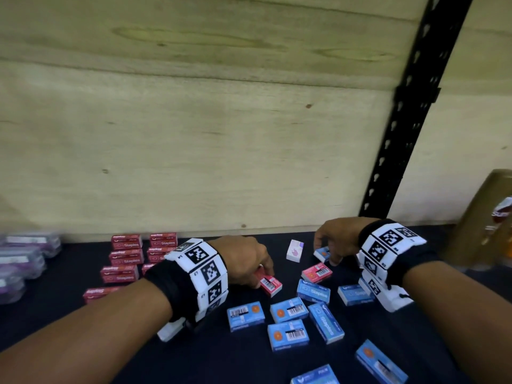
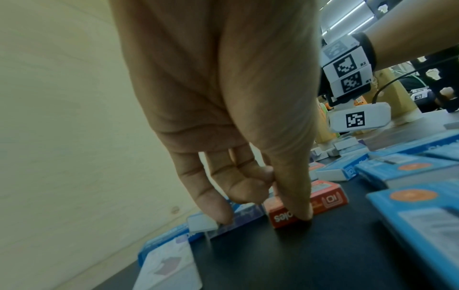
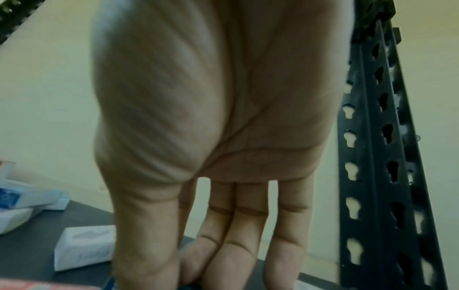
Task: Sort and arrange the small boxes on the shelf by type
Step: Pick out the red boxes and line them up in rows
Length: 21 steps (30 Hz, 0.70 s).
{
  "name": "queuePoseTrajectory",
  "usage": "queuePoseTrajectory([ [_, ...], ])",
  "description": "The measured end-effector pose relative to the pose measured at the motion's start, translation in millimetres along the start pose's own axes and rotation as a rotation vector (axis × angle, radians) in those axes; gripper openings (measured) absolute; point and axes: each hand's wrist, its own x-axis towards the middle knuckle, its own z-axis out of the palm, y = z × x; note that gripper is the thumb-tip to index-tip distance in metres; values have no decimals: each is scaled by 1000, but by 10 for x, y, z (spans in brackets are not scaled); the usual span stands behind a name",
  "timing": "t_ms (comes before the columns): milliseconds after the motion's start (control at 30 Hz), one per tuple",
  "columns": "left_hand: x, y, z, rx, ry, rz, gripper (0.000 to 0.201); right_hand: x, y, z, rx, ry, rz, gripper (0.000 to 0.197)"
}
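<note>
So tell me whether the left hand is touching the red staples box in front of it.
Touching. In the left wrist view the thumb of the left hand presses against the side of the red staples box, with no gap visible between them.

Red boxes (image 1: pixel 126 242), blue boxes (image 1: pixel 245 316), black shelf (image 1: pixel 83 342).

Purple packs (image 1: pixel 19 261) blurred, edge-cut

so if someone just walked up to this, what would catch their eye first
Probably the two hands at work in a loose scatter of blue boxes on the dark shelf: the left hand pinches a red box, and the right hand reaches onto a blue box further back. Next, the neat rows of red boxes at the back left.
</note>
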Motion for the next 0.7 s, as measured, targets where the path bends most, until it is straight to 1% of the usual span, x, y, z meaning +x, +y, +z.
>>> queuePoseTrajectory([
  [167, 3, -12, -24, 19, -16, 25, 43, -24, 45, 9, -3, 37, 45, 50],
  [300, 10, -21, -37, 50, -33, 57, 44, -118, 33, -13, 35, 42, -8, 48],
  [367, 3, -36, -35, 23, -35, 69, 42, -192, 4, -25, 61, 27, -56, 44],
  [467, -12, -53, -22, -12, -51, 94, 41, -259, -63, -14, 39, -28, -106, 48],
  [567, -16, -56, -14, -26, -61, 119, 38, -243, -104, 51, -26, -61, -89, 50],
  [700, -6, -66, -27, -42, -15, 109, 37, -207, -89, 94, 7, -51, -68, 42],
])
